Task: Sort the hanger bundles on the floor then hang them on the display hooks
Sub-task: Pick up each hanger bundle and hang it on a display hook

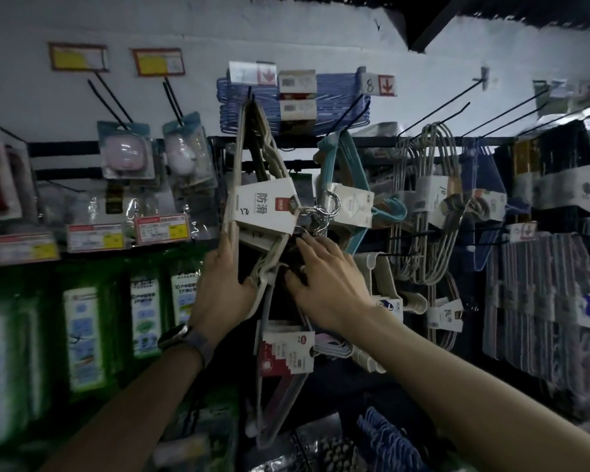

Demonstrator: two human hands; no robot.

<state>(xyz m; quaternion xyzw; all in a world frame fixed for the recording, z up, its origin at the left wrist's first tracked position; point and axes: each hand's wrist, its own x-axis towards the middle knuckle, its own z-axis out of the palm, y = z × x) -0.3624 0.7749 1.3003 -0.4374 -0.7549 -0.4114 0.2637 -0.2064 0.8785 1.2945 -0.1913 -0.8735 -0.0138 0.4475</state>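
Note:
A beige hanger bundle (252, 155) with a white paper label hangs sideways on a display hook (250, 93) at the centre of the wall. Its cluster of metal hooks (321, 212) points right. My left hand (223, 287) grips the bundle's lower left edge, with the thumb in front. My right hand (327, 281) reaches in just below the metal hooks, its fingers straight and touching the dark gap beside the bundle. A teal hanger bundle (338, 165) hangs right next to it. Another bundle with a red and white label (283, 352) hangs below my hands.
Blue hangers (341, 97) hang above and grey wire hangers (423, 199) to the right. Bare black hooks (436, 117) stick out at upper right. Packaged goods (126, 151) and green packs (82, 338) fill the left. Blue hangers (385, 437) lie low at bottom right.

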